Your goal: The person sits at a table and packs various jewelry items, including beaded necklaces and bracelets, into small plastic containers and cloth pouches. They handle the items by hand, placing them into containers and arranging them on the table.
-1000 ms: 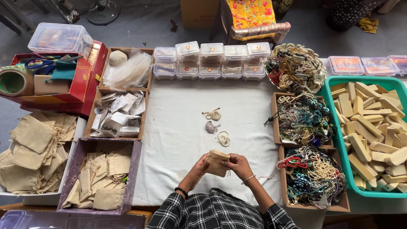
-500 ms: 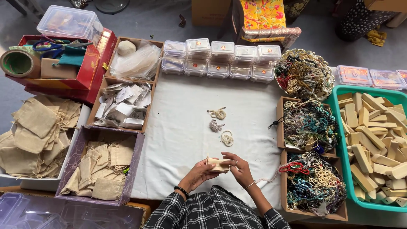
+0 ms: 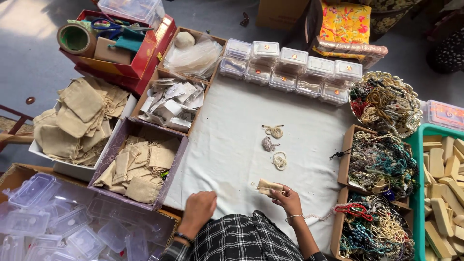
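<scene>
clear lidded boxes — far edge, row

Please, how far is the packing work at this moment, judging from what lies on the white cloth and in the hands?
Done: nothing finished shows on the white cloth. In hand: the right hand holds a small beige pouch; the left hand rests empty at the cloth's near edge. Left: three small bead coils lie loose on the cloth, and a box of empty pouches sits to the left.

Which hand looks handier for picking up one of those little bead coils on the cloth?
Probably the right hand. It holds a small pouch just below the nearest coil. The left hand rests at the cloth's near edge, farther away.
</scene>
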